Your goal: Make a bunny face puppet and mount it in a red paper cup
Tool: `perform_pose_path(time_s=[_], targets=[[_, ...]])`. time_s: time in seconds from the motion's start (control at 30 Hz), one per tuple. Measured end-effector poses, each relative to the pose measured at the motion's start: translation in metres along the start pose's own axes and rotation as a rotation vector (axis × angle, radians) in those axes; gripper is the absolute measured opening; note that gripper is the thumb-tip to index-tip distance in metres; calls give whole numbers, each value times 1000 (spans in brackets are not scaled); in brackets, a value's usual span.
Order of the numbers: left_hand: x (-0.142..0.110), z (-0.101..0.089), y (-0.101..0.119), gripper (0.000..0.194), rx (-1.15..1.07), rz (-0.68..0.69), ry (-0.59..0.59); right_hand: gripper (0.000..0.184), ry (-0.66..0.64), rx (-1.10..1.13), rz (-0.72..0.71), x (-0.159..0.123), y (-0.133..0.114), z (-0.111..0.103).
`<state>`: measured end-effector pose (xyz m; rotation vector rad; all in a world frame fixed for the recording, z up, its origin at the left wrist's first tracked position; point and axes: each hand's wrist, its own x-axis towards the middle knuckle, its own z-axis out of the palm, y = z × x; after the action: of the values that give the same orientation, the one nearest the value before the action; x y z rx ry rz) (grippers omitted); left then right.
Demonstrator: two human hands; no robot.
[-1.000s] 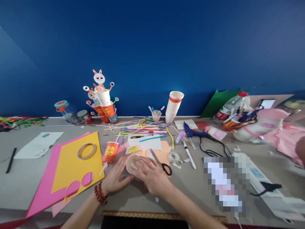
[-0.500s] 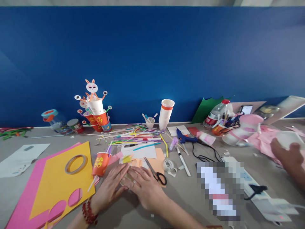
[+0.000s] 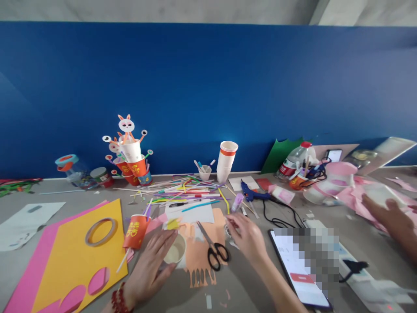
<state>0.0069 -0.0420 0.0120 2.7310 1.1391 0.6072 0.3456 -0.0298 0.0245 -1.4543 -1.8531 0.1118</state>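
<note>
My left hand (image 3: 153, 261) lies with its fingers stretched out against a white paper cup (image 3: 177, 248), partly covering it. The cup's round opening faces me. Over a roll of clear tape (image 3: 227, 233) is my right hand (image 3: 250, 238), its fingers bent and somewhat apart; they partly hide the roll, and nothing shows between them. Behind this hand, a white marker (image 3: 243, 211) is mostly hidden. Between my hands, black-handled scissors (image 3: 213, 252) rest on cut orange paper (image 3: 195, 257). A red paper cup (image 3: 134, 232) with straws leans left of my left hand.
Yellow card (image 3: 74, 234) with a masking tape ring (image 3: 100, 231) covers the left side. Many straws (image 3: 182, 188) lie behind. A blue glue gun (image 3: 254, 192), a phone (image 3: 296, 269) and a power strip (image 3: 365, 278) are at right. Another person's hand (image 3: 387, 217) holds a white cup.
My right hand has left the cup beside my left hand and moved right, over the clear tape. The cup's opening and the scissors' handles are now uncovered. My view has tilted up slightly.
</note>
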Motion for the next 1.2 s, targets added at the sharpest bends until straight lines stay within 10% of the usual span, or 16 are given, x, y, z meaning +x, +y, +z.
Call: perform_pose_path(time_s=[0.3, 0.57, 0.87, 1.2], targets=[[-1, 3, 0, 63, -28, -18, 6, 37, 206, 131, 380, 16, 62, -12], [3, -2, 5, 62, -68, -20, -8, 18, 519, 120, 176, 17, 18, -3], [4, 0, 5, 64, -166, -25, -21, 15, -139, 155, -97, 28, -25, 28], [4, 4, 4, 66, -142, -8, 25, 19, -322, -54, -98, 90, -49, 110]])
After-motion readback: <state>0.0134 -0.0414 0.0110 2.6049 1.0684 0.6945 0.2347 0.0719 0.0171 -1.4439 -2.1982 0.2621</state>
